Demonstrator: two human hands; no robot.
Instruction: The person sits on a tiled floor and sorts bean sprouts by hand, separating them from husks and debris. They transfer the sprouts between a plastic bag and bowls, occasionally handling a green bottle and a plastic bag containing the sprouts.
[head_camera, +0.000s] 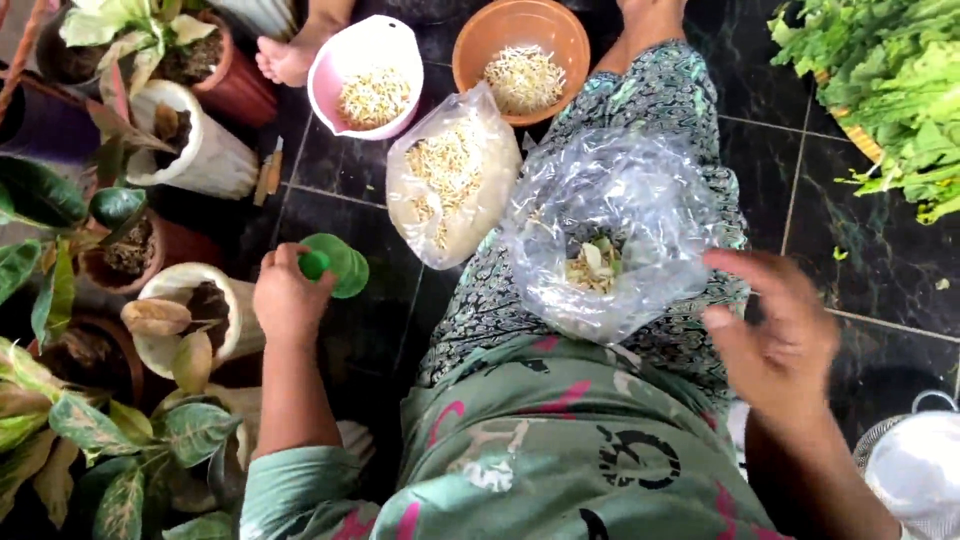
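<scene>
Left hand (289, 296) closed around a small green plastic object (335, 265), seemingly a lid or cup, held low over the dark tiled floor (860, 270). Probably light, stiff and smooth; best taken by the rim, as done here. Right hand (778, 335) empty, fingers loosely spread, hovering just right of a clear plastic bag (610, 235) resting on the lap. Bag thin, soft and crinkly, likely to slump; best gathered at the mouth. Contents pale and blurred behind glare, perhaps sprout trimmings. Beyond the left grip, a second bag of bean sprouts (450, 185), a pink bowl (365, 75), an orange bowl (520, 55). Green object's true shape half hidden by the fist.
</scene>
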